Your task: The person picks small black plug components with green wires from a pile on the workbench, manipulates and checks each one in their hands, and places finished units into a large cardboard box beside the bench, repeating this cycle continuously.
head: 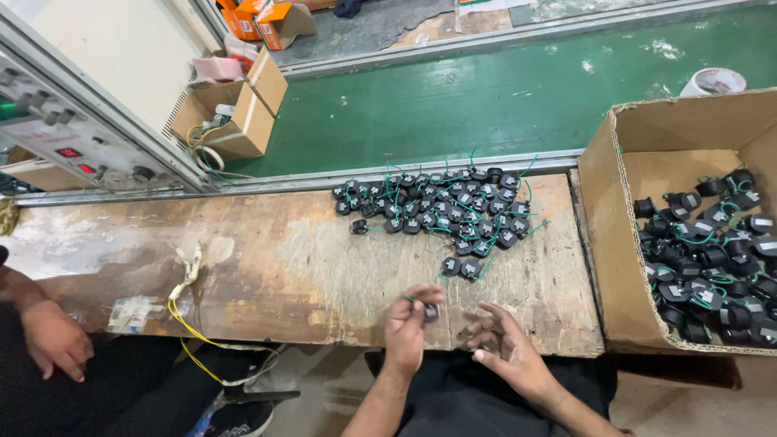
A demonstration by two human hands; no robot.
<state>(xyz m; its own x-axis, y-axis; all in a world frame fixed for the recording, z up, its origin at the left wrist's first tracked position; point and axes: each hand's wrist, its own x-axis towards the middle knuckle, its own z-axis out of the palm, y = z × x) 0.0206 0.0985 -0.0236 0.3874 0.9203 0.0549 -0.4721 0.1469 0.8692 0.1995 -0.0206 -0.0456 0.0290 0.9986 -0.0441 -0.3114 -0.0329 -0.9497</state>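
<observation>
- Low centre of the frame: a small black round part [430, 311] with a thin green wire sits at the near edge of the worn wooden counter [267, 259]
- Left hand [407, 324] has it, fingers [421, 295] pinched together on the part
- Right hand [506, 344] just beside it, fingers loosely spread, holding nothing
- Above them, a pile of matching parts [441, 210]; far right, a cardboard box [619, 267] holds more
- Lower left, another person's hand [55, 338]

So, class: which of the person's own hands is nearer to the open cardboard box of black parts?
Right. The right hand lies open at the bench edge, on the side towards the cardboard box. The left hand is farther from it, pinching a small black part.
</observation>
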